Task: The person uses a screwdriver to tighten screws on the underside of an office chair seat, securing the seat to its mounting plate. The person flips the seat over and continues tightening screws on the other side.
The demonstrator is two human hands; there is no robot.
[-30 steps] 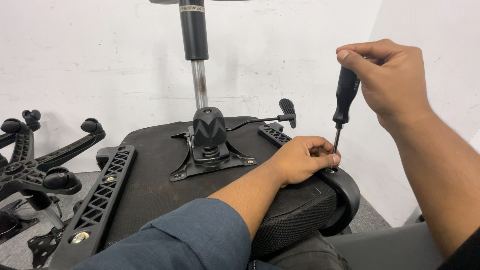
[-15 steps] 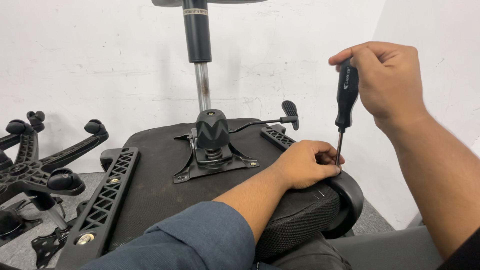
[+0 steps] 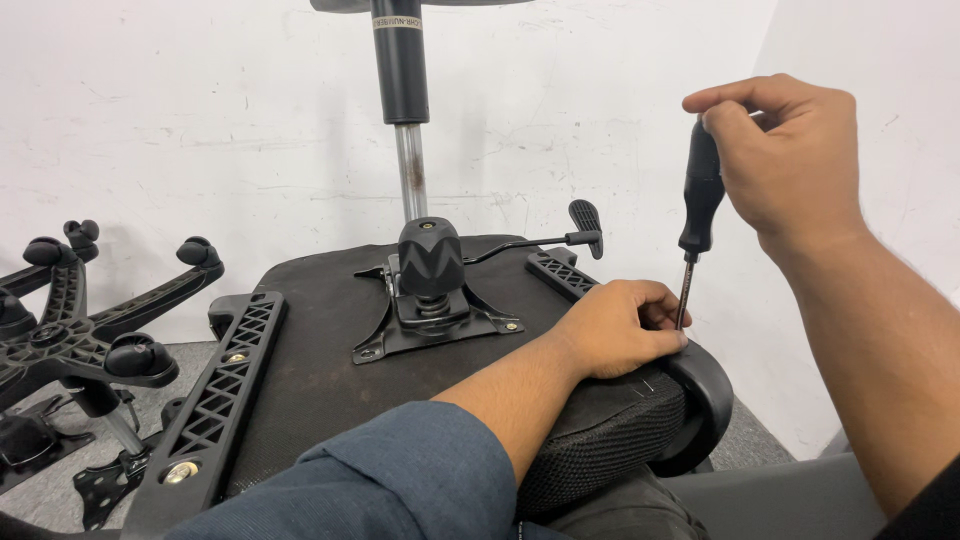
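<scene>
An upturned black office chair seat [image 3: 320, 370] lies in front of me, its metal tilt mechanism [image 3: 432, 300] bolted at the middle. My right hand [image 3: 790, 160] grips the black handle of a screwdriver [image 3: 696, 215], held upright with its tip down at the right armrest bracket [image 3: 560, 272]. My left hand [image 3: 615, 325] rests closed on that bracket's near end, fingers curled around the screwdriver tip; the screw itself is hidden. The curved armrest pad [image 3: 700, 395] hangs off the seat's right edge.
A gas lift column [image 3: 402, 90] rises from the mechanism, with a lever [image 3: 580, 228] pointing right. The left armrest bracket [image 3: 222, 385] lies along the seat's left side. A black star base with castors [image 3: 90, 330] sits on the grey floor at left. White walls stand close behind and right.
My right hand has shifted slightly around the screwdriver handle, as in turning it. My left hand has stayed on the bracket. The view has drifted a little.
</scene>
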